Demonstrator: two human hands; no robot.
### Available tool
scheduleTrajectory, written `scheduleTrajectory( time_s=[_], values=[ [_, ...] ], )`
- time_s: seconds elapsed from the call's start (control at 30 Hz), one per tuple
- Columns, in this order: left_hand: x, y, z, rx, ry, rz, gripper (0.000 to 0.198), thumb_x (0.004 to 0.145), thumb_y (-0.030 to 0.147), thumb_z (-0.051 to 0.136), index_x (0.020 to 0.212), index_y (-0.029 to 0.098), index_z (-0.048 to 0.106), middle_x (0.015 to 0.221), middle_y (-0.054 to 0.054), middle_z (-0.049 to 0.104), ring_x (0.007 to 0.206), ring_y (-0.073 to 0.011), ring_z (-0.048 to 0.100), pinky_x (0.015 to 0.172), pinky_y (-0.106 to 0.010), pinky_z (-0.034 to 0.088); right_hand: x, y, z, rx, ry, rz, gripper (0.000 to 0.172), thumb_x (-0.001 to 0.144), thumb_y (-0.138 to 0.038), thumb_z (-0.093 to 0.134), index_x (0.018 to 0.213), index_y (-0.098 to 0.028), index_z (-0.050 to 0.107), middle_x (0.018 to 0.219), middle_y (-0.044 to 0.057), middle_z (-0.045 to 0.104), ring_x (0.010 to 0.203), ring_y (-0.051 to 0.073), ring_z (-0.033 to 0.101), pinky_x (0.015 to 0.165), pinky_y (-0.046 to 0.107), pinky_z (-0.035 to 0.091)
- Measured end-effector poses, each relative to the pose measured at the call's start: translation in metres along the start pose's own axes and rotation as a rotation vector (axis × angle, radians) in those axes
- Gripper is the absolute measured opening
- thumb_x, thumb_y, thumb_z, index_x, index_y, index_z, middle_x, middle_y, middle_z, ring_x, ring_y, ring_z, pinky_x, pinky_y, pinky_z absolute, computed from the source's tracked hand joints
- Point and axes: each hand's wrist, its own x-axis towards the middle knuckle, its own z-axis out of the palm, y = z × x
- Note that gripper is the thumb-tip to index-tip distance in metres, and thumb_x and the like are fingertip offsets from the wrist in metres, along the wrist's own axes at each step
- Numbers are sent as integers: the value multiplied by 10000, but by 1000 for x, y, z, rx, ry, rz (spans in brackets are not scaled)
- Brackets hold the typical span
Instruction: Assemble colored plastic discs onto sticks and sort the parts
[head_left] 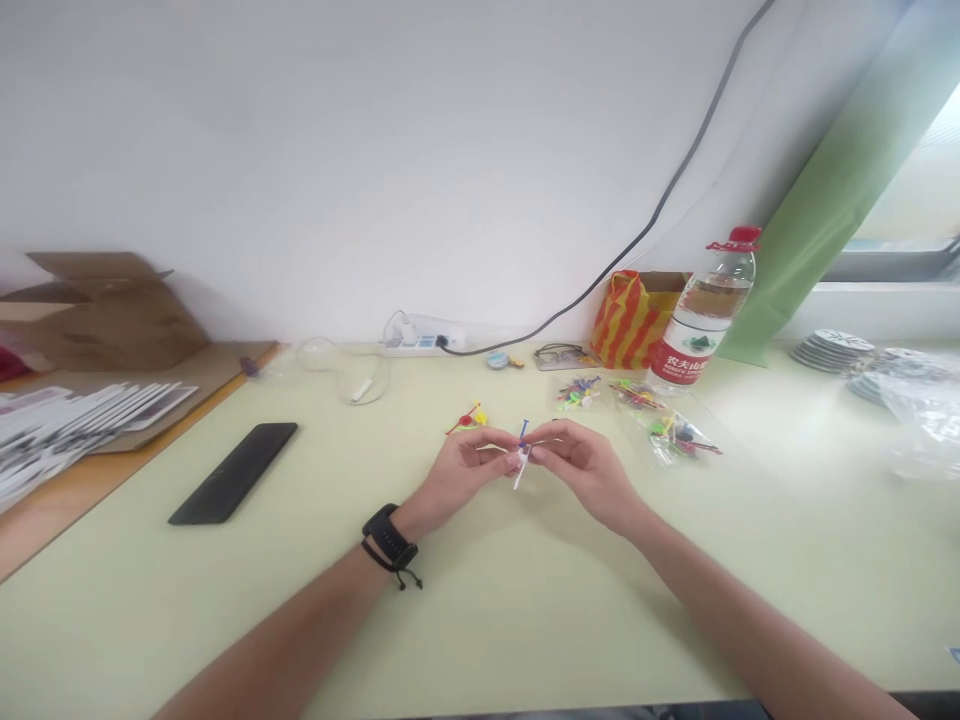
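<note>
My left hand (459, 470) and my right hand (581, 465) meet above the pale green table (525, 600), fingertips pinched together on a small plastic piece (523, 452) with a blue top and a white stem. The left wrist wears a black band. Just beyond the hands, loose red and yellow small plastic pieces (466, 420) lie on the table. Clear bags of colourful small pieces (679, 437) sit to the right of the hands.
A black phone (234, 472) lies at the left. A water bottle (705, 315) and a red-yellow bag (626, 320) stand at the back right, a power strip (420, 343) by the wall. Cardboard and stacked cards are at the far left, discs and a plastic bag at the far right.
</note>
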Motion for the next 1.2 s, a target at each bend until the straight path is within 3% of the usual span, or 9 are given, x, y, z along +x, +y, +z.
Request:
scheduleTrajectory(
  time_s=[0.23,0.37,0.47,0.6,0.67,0.73,0.83,1.03,1.2],
  values=[
    [1,0,-1,30,13,-5,327,838,380,815,1077,164,758,974,-87,760,866,-200,710,837,-350,581,-2,1,-2,-245,31,-176,196,969,-388,637,1092,-251,705,1199,104,686,1094,243,673,970,430,567],
    [2,-3,-2,17,21,-40,320,837,372,820,1066,156,763,954,-81,760,867,-190,706,843,-339,584,-3,1,-6,-465,91,-263,202,984,-341,595,1145,-255,682,976,72,640,792,186,606,734,359,546],
    [3,-4,-3,17,29,-59,329,831,379,824,1065,154,769,957,-89,768,879,-196,707,853,-350,589,-3,5,-9,-474,82,-217,326,1006,-354,551,1319,-272,592,800,13,554,680,167,520,621,319,481],
    [4,-4,-4,14,58,-57,365,817,402,831,1074,149,774,965,-99,776,858,-204,714,864,-376,595,-5,8,-7,-406,81,-174,615,999,-392,553,1559,-315,309,905,7,565,659,148,512,605,298,461],
    [4,-5,-4,3,64,-56,363,815,398,834,1070,145,775,963,-99,777,855,-203,717,860,-372,597,-5,6,-7,-384,90,-165,482,993,-428,551,1448,-303,452,939,11,575,648,139,500,609,296,453],
    [5,-5,-5,-9,72,-53,345,810,385,841,1054,149,779,956,-91,780,839,-194,721,854,-358,596,-5,2,-8,-356,26,-101,287,1016,-472,491,1027,-242,663,825,13,560,625,142,472,606,301,433],
    [5,-6,-5,-21,86,-53,316,804,370,849,1033,162,785,938,-76,785,798,-177,723,854,-344,590,-2,-3,-14,-264,-110,23,612,1039,-516,416,509,-210,432,567,0,404,557,144,390,566,314,365],
    [5,-7,-5,-19,91,-51,321,819,359,839,1060,157,778,969,-85,781,825,-178,719,849,-341,593,3,-6,-17,-56,10,89,366,965,-515,608,762,-210,600,695,0,592,582,131,449,562,290,364],
    [4,-7,-6,10,62,-33,298,852,355,810,1077,163,772,956,-81,773,845,-185,719,843,-339,595,1,-12,-11,52,-40,114,273,938,-488,665,910,-219,633,862,38,706,607,132,526,622,313,469]
  ],
)
